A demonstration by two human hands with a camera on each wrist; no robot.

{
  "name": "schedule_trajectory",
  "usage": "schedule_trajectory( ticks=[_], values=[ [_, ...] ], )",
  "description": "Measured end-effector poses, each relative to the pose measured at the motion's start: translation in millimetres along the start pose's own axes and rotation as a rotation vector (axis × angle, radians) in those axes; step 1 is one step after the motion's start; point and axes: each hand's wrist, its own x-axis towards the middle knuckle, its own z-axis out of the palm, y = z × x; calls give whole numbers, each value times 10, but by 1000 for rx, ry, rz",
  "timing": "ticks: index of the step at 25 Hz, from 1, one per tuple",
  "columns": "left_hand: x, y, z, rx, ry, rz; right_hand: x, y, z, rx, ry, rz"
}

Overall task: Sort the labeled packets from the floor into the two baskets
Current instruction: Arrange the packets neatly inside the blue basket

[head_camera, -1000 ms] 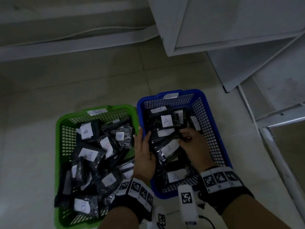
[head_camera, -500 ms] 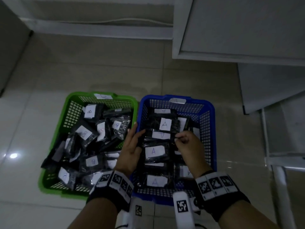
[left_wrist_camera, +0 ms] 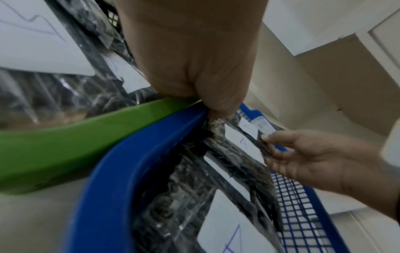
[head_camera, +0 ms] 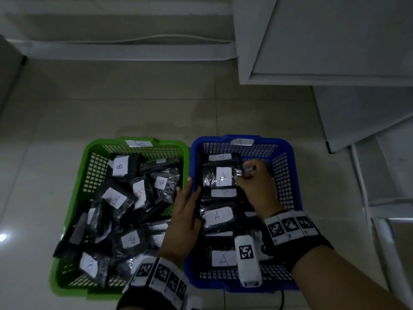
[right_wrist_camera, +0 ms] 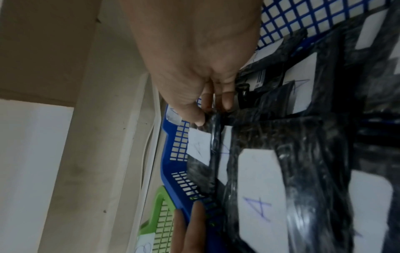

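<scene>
A green basket [head_camera: 89,166] on the left holds several black packets with B labels. Beside it, a blue basket [head_camera: 290,175] holds several packets labelled A. My right hand [head_camera: 245,173] pinches the right edge of an A packet [head_camera: 210,178] near the back of the blue basket; the left wrist view shows this right hand [left_wrist_camera: 303,154] on the packet [left_wrist_camera: 244,142]. My left hand [head_camera: 190,189] lies with straight fingers over the two touching rims, fingertips [left_wrist_camera: 218,109] against the packets' left edge.
The baskets stand side by side on a pale tiled floor [head_camera: 134,104]. A white cabinet [head_camera: 312,41] stands at the back right, with white rails [head_camera: 362,180] to the right of the blue basket. A white baseboard with a cable [head_camera: 134,48] runs along the back.
My right hand has moved farther back in the blue basket, onto the right edge of a rear A packet. The left hand stays at the rims. The head view has shifted.
</scene>
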Motion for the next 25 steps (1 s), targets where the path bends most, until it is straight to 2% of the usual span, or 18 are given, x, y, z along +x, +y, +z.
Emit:
schedule_trajectory(
  ticks=[3,6,8,10,13,15,18,21,25],
  values=[
    [-3,11,-35,-12,-30,13,-51,-52,11,-44,-22,-23],
    [-4,-2,-27,-5,-9,15,29,-21,38,39,23,23],
    [53,16,-11,12,61,22,183,-16,40,129,59,57],
    [179,51,-14,35,161,34,350,-40,56,98,89,30],
    [373,38,-20,140,233,78,528,-104,136,-206,26,-103],
    [415,-14,42,190,239,70,595,-117,169,-289,-75,-70],
    [366,-55,133,271,248,67,676,-99,164,-221,-190,6],
    [345,-54,154,272,263,48,660,-71,159,-132,-255,-5],
    [358,-42,187,405,308,66,630,-72,154,-80,-237,9]
  ],
)
